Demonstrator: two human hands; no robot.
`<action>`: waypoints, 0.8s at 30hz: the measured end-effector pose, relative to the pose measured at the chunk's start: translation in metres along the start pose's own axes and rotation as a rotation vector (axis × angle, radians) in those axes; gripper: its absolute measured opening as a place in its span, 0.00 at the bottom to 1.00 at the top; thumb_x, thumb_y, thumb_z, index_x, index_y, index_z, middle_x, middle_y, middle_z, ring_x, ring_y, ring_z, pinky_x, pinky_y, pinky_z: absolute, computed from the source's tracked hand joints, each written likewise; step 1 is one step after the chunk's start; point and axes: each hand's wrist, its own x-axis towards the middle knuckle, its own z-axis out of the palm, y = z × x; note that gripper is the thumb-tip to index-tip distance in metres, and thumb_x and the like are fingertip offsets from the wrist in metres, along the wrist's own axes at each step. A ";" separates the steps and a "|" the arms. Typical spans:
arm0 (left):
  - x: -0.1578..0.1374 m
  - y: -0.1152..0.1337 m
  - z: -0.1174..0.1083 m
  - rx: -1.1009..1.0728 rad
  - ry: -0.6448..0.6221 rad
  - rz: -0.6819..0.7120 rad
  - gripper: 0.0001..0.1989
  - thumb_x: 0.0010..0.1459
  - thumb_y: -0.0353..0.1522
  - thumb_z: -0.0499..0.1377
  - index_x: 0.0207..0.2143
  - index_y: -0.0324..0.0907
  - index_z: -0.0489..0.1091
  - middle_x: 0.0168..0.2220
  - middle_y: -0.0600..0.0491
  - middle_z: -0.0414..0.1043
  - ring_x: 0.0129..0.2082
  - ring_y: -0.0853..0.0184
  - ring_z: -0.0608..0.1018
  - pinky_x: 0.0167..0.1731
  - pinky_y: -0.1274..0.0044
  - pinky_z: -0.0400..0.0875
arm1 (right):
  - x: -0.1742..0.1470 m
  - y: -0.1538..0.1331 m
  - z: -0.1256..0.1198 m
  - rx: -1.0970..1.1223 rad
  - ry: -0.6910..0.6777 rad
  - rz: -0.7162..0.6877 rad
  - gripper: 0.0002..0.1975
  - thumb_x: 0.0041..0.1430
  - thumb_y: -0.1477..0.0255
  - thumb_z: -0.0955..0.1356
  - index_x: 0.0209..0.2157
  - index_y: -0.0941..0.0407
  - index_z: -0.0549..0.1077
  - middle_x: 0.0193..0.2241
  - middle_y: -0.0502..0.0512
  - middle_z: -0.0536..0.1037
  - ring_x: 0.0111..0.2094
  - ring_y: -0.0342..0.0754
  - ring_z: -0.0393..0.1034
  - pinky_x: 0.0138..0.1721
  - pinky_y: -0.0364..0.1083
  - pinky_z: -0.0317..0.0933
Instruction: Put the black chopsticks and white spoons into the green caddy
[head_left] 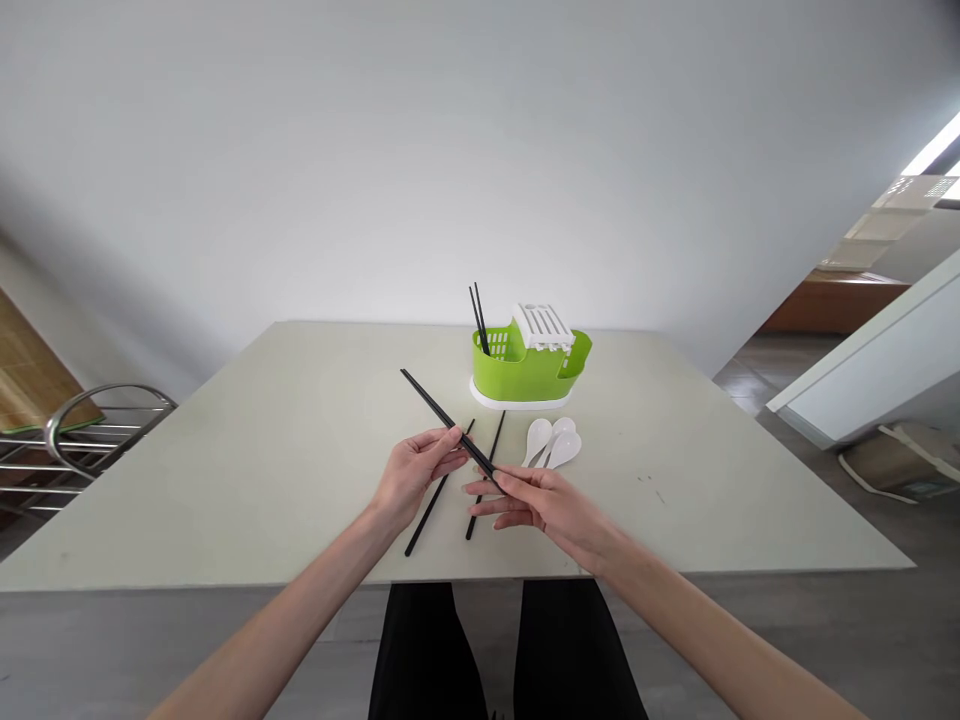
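A pair of black chopsticks (428, 402) is held slantwise above the table between both hands. My left hand (421, 470) pinches the pair near its middle. At the near right end, my right hand (536, 500) grips it between thumb and fingers, the other fingers spread. Below lie two loose black chopsticks, one on the left (426, 522) and one on the right (497, 436), each partly hidden by my hands. Behind them stands a green utensil basket (525, 380) with a white slotted top (544, 325). Two black chopsticks (480, 318) lean in its left compartment.
Several white spoons (564, 447) lie in front of the basket, close to my right hand. The pale table (300, 450) backs onto a white wall (480, 160). A metal rack (97, 440) is off the left edge, and a bin (900, 460) stands at the right.
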 end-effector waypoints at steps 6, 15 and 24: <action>-0.003 0.003 0.011 -0.017 0.005 -0.029 0.23 0.48 0.48 0.76 0.35 0.39 0.82 0.40 0.46 0.85 0.46 0.58 0.85 0.59 0.66 0.76 | 0.001 0.005 -0.005 0.011 0.042 0.002 0.24 0.59 0.53 0.77 0.49 0.56 0.83 0.47 0.60 0.85 0.41 0.49 0.81 0.44 0.46 0.75; 0.002 0.017 -0.001 -0.019 0.021 -0.006 0.22 0.48 0.47 0.77 0.38 0.41 0.84 0.43 0.48 0.85 0.47 0.58 0.85 0.61 0.67 0.75 | -0.007 0.001 -0.016 -0.093 0.084 -0.058 0.25 0.55 0.47 0.76 0.33 0.56 0.80 0.33 0.52 0.77 0.29 0.42 0.69 0.34 0.45 0.68; 0.004 0.039 -0.013 0.058 0.075 0.029 0.19 0.49 0.46 0.77 0.34 0.41 0.84 0.39 0.49 0.83 0.46 0.58 0.85 0.60 0.68 0.76 | -0.016 -0.002 -0.037 -0.186 0.104 -0.118 0.25 0.62 0.47 0.72 0.30 0.56 0.74 0.30 0.50 0.71 0.28 0.42 0.62 0.33 0.46 0.63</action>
